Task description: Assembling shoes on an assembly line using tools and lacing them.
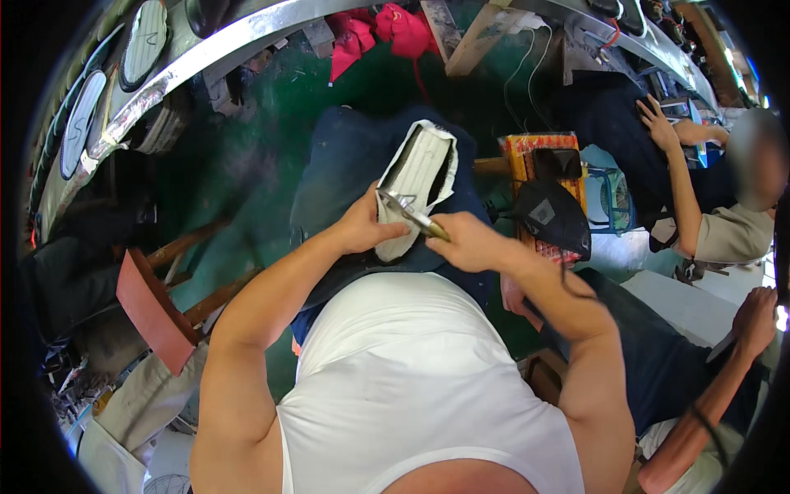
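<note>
Head view: gripping, with the left hand (364, 224), the eight-o'clock edge of a cream, ragged-rimmed shoe (419, 167), sole up on the dark lap (329, 185), slanting toward one o'clock. Clenching, in the right hand (466, 241), a metal-headed tool (421, 220) angled toward ten o'clock. Hidden: the shoe's lap side; unclear: the tool's tip.

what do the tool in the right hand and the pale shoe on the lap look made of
Tool: its head looks like polished metal, given the bright glints; the yellowish handle could be wood or brass. Shoe: the pale underside looks matt, with no gloss, perhaps fibreboard; the ragged rim could be thin leather or fabric, too small to tell.
</note>
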Demonstrator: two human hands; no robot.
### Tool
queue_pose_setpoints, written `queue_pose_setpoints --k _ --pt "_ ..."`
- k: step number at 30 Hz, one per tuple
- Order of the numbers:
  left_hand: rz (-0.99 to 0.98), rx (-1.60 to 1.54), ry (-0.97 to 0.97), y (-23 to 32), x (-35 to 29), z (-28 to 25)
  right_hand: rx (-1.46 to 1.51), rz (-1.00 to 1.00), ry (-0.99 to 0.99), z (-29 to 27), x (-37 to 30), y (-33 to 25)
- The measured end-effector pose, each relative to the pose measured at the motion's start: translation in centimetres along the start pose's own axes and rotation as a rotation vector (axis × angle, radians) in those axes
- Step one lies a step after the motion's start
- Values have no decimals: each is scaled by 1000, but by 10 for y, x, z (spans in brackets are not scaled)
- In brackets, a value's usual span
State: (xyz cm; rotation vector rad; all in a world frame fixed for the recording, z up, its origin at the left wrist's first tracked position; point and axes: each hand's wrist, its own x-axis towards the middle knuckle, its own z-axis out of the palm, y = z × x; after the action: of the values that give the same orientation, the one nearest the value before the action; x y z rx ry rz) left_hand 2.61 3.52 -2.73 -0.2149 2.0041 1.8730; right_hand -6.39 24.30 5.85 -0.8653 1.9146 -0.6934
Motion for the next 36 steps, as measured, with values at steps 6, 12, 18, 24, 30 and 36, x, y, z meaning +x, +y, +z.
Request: queue_pose_setpoints --k 6,12,18,24,30,36 --pt "63 65 25 9 -6 3 -88 -48 61 -13 -17 8" --pt "-2 -7 -29 0 -10 0 -445 240 -201 -47 -13 -42" --pt "-273 -966 200 14 13 17 -379 101 -127 -29 -2 -15" --pt "-236 -303 582 -14 32 20 -139 46 309 40 -3 7" --pt "55 223 648 -11 21 22 -386 -81 359 -5 -18 22" --pt "232 449 574 -7 20 21 -543 85 363 -21 8 14"
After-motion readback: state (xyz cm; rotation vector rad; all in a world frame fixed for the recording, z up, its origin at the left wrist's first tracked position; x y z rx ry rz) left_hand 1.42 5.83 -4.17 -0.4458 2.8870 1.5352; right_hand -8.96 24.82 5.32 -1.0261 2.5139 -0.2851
